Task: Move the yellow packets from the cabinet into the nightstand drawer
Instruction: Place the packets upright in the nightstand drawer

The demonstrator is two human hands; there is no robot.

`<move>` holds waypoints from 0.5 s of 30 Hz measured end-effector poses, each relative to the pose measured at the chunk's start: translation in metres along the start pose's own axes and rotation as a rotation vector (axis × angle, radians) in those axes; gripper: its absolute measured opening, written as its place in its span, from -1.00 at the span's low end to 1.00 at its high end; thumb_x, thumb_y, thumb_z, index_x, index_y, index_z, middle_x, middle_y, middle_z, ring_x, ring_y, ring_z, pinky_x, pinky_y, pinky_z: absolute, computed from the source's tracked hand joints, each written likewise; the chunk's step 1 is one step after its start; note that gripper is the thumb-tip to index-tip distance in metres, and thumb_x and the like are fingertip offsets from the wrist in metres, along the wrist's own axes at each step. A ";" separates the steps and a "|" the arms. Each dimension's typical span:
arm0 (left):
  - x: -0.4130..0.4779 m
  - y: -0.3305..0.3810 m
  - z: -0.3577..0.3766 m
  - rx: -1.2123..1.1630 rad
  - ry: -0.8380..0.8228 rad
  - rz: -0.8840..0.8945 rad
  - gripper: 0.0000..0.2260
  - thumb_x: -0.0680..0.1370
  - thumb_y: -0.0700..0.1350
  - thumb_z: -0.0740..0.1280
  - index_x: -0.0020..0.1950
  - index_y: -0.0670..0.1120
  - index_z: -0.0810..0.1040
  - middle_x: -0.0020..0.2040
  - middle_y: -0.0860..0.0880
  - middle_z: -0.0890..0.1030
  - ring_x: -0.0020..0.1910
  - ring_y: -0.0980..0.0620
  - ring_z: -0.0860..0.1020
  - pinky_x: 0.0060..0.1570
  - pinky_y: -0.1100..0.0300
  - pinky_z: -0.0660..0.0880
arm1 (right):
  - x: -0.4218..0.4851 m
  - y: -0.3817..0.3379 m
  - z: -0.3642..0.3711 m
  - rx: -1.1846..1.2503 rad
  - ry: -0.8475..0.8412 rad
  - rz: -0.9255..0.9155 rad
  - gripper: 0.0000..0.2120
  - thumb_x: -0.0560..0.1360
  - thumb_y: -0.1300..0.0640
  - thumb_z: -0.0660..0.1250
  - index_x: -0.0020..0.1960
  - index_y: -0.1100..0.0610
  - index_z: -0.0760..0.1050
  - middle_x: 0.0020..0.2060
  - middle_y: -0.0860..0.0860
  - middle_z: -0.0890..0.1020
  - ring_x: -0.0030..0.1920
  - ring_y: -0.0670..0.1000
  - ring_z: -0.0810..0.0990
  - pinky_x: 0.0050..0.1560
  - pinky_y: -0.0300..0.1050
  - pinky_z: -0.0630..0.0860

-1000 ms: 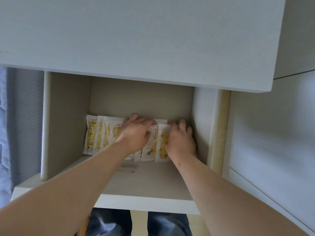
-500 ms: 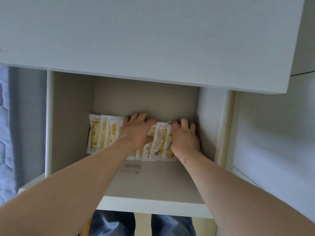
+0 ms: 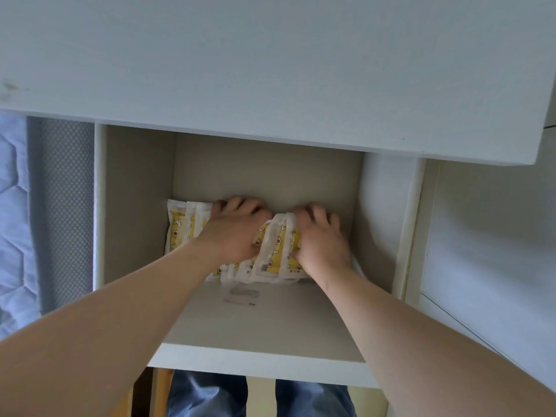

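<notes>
The person is leaning in under the white top panel (image 3: 270,70) and reaching deep into the open compartment, both arms stretched out over the shelf (image 3: 270,332). The yellow packets (image 3: 275,251) are standing on edge in a row at the back of that shelf, close to the rear wall. The left hand (image 3: 237,233) is curling its fingers over the top edges of the middle ones, and the right hand (image 3: 323,242) is doing the same at the right end, so each grip is clenching on packets and the two are squeezing a bundle between them.

It looks to me like a gathering-up before the lift, with nothing carried out yet. A few left-end packets (image 3: 180,230) are sitting outside the left hand's reach and are touching only its knuckle side, so they are likely to be left for another trip unless the hand is slid further over first.

To do this well, I would be pressing the palms inward evenly and getting the thumbs under the bottom edges. These slippery wrappers are apt to fan out and drop from the middle. Drawing the bundle low along the shelf, over the small label (image 3: 242,296), and lifting only once clear of the overhang seems safest.
</notes>
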State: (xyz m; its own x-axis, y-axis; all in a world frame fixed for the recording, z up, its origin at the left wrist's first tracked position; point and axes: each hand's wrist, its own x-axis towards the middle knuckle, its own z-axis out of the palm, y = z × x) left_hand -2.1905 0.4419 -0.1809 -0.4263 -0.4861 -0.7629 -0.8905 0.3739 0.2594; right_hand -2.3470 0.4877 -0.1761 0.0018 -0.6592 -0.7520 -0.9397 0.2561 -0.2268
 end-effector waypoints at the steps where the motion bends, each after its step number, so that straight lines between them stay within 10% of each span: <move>1: -0.001 0.004 0.002 0.012 -0.014 0.003 -0.41 0.47 0.07 0.32 0.45 0.09 0.19 0.44 0.08 0.17 0.43 -0.03 0.09 0.39 -0.03 0.04 | 0.001 0.002 0.000 -0.010 -0.011 -0.024 -0.39 0.48 0.11 0.32 0.45 -0.06 0.13 0.41 0.00 0.15 0.31 0.16 0.23 0.16 0.00 0.36; 8: -0.012 0.015 0.017 -0.031 -0.039 -0.027 -0.28 0.47 0.20 0.26 0.52 0.16 -0.05 0.53 0.13 -0.10 0.52 -0.03 -0.18 0.42 -0.24 -0.25 | -0.003 0.005 0.002 -0.035 -0.031 -0.034 -0.48 0.50 0.05 0.28 0.41 -0.08 0.20 0.34 0.02 0.21 0.30 0.16 0.23 0.19 0.02 0.33; 15: -0.012 0.016 0.026 0.032 0.121 -0.086 -0.24 0.48 0.19 0.30 0.51 0.21 -0.12 0.49 0.07 0.05 0.49 -0.05 -0.02 0.42 -0.19 -0.08 | -0.003 0.002 0.007 0.006 -0.018 -0.028 -0.36 0.47 0.20 0.31 0.45 -0.09 0.13 0.36 0.00 0.18 0.28 0.16 0.22 0.11 0.00 0.43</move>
State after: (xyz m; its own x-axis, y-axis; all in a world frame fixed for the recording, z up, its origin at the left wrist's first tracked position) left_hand -2.1954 0.4738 -0.1829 -0.3665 -0.6084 -0.7039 -0.9199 0.3505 0.1760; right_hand -2.3467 0.4955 -0.1790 0.0345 -0.6536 -0.7561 -0.9370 0.2420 -0.2520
